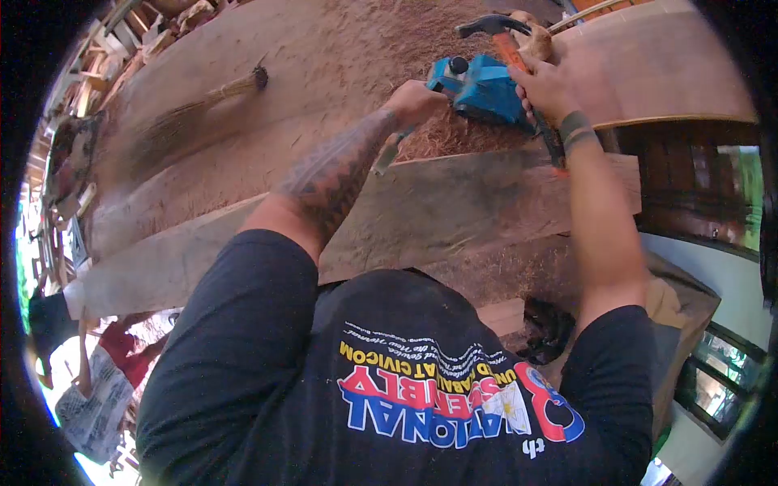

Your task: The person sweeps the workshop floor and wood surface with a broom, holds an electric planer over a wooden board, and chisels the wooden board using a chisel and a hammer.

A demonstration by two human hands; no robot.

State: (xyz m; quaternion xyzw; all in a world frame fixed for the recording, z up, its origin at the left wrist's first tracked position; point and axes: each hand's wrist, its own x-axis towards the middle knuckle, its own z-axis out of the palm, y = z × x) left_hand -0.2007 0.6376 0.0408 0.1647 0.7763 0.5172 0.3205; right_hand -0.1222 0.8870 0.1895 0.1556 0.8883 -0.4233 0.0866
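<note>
My right hand (548, 91) is closed around a claw hammer (509, 50). Its dark head points up and left, and its orange-and-black handle runs down past my wrist. My left hand (416, 104) is a fist over what looks like a chisel (389, 154), whose flat end sticks out below toward the board. Part of that tool is hidden by the fingers. Between my hands lies a blue power planer (490, 95) with a black knob, on a heap of wood shavings (442, 138). Nearest my body, a long wooden plank (462, 198) crosses the view.
A stick broom (212, 95) lies on the dusty wide wooden surface (324, 49) at the upper left. Scrap wood (121, 40) is piled at the far left. Another broad board (656, 65) extends at the upper right. A dark bag-like thing (547, 328) sits below the plank.
</note>
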